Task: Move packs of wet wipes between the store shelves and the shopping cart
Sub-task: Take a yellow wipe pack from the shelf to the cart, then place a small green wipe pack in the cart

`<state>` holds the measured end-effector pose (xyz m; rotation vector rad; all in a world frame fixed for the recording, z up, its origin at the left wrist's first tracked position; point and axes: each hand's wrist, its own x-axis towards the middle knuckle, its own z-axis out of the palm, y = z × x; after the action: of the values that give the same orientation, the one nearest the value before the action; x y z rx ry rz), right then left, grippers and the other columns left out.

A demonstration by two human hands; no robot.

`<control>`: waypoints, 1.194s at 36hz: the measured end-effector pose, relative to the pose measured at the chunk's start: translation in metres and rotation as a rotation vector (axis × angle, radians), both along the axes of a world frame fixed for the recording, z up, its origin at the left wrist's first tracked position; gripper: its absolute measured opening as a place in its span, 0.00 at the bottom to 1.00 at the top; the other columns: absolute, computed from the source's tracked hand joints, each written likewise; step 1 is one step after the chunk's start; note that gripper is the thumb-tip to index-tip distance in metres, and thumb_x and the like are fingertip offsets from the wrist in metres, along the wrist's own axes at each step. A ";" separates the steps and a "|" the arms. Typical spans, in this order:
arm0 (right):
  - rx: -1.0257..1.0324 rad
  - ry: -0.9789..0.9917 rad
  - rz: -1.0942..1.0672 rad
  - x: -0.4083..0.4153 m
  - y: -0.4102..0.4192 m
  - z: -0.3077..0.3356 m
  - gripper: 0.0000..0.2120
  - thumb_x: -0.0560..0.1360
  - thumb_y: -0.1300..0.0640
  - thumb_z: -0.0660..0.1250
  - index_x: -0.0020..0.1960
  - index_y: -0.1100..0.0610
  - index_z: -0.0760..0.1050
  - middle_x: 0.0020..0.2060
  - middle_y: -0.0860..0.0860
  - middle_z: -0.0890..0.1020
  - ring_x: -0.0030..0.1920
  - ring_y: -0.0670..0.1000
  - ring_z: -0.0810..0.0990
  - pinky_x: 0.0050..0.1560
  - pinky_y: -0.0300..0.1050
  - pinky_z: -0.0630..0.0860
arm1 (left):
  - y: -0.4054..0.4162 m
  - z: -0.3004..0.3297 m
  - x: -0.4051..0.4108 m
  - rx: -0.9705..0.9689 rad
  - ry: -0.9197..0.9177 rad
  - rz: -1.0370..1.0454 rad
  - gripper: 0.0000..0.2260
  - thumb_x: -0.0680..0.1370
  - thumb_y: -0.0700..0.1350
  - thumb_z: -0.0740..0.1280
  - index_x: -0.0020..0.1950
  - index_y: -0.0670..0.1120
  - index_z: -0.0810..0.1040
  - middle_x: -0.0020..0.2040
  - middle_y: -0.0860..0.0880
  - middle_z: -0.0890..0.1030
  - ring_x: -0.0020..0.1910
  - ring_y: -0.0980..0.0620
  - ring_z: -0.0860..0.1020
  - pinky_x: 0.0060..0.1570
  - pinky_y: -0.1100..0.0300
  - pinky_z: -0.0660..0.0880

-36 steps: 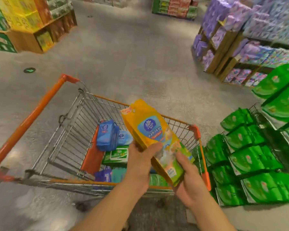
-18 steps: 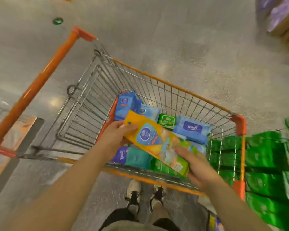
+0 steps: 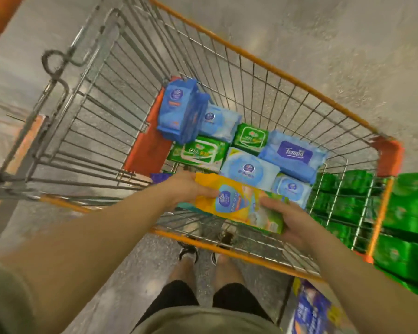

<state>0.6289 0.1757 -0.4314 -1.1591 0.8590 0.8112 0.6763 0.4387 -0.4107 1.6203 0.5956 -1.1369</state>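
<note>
Lowered into the cart [image 3: 270, 61], both hands grip the yellow pack [image 3: 239, 206] near the Tempo pack [image 3: 295, 153].

both hands, left hand [image 3: 186, 189] and right hand [image 3: 291, 219], hold a yellow wipes pack [image 3: 239, 204] inside the cart [image 3: 270, 66]

Bright overhead light, floor glare, motion blur, wide-angle edge warp
</note>
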 end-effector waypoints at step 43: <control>-0.613 -0.029 0.616 0.019 -0.053 0.001 0.25 0.82 0.48 0.62 0.74 0.61 0.70 0.73 0.59 0.72 0.71 0.60 0.72 0.65 0.47 0.69 | -0.120 0.023 0.009 0.367 -0.034 -0.180 0.22 0.75 0.61 0.68 0.61 0.47 0.77 0.60 0.45 0.77 0.55 0.45 0.74 0.58 0.52 0.73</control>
<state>0.6475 0.1226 -0.4307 -2.0317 0.7495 1.0537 0.6851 0.3183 -0.3876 2.0372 0.6761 -1.1758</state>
